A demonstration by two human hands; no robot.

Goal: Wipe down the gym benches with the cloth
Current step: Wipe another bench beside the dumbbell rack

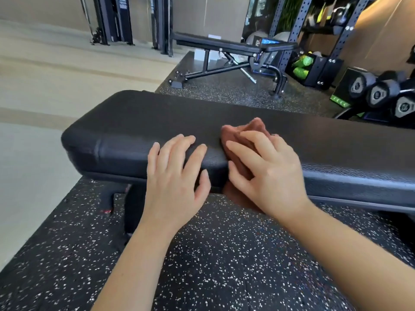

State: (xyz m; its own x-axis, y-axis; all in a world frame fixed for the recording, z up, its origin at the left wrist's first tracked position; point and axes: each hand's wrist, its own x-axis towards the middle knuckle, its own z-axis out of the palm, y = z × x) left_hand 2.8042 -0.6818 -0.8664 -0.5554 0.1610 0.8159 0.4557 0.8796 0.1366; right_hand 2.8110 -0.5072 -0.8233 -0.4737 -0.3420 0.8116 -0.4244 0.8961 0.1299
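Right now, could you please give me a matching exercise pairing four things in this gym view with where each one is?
Things:
1. cloth
2. left hand
3. far bench
4. dumbbells

Places:
A. at the right edge of the view
B. under the right hand
C. resting on the near bench, holding nothing
D. beyond the near bench

Pairs: 1-B, 2-C, 3-D, 4-A.

Black speckled rubber matting is covering the near floor, pale flooring is stretching left, and dumbbells are sitting beside a black rack.
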